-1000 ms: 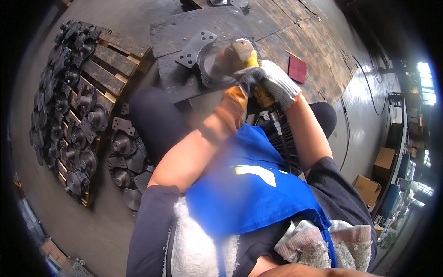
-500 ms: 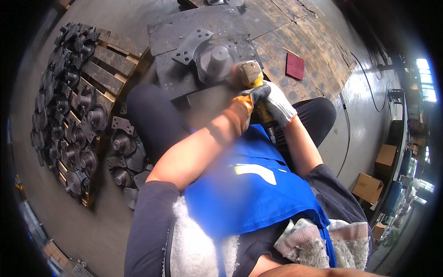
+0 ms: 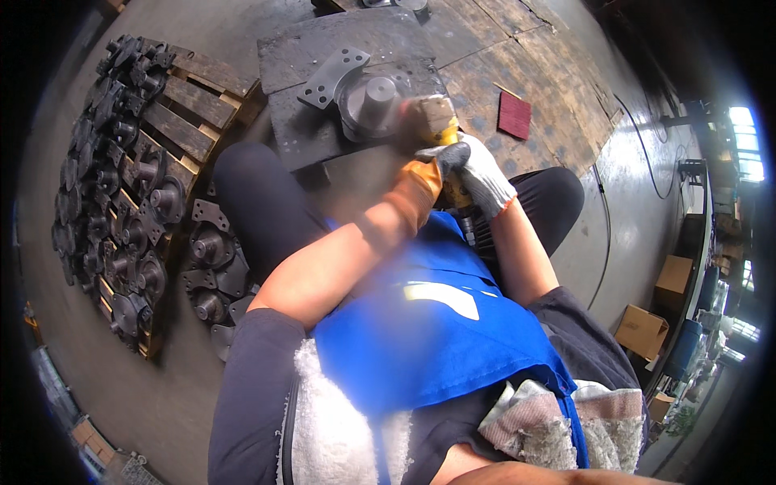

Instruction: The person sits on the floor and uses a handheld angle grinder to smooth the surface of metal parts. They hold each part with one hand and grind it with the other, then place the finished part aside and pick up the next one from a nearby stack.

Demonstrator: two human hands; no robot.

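Observation:
A yellow angle grinder point(image 3: 449, 133) is held between my hands, its blurred head close to the right rim of a round steel part. Whether the head touches that rim cannot be made out. My left hand point(image 3: 432, 171), in an orange glove with dark fingertips, is closed round the grinder. Beside it my right hand point(image 3: 483, 179), in a white knitted glove, grips the tool's body from the right. The steel part point(image 3: 377, 90) has an upright round stub and a flat plate with several holes point(image 3: 339, 73). It lies on a dark worktop point(image 3: 295, 121).
Many similar steel parts point(image 3: 105, 174) crowd a wooden pallet point(image 3: 190, 129) on the left, with others point(image 3: 212, 246) on the floor near my left knee. A dark red square pad point(image 3: 514, 115) lies on wooden boards point(image 3: 558, 113). A hose point(image 3: 608, 234) crosses the floor; cardboard boxes point(image 3: 643, 330) stand at right.
The grinder and both hands have shifted slightly left against the scene. The whole view has also moved a little. Both hands keep their hold.

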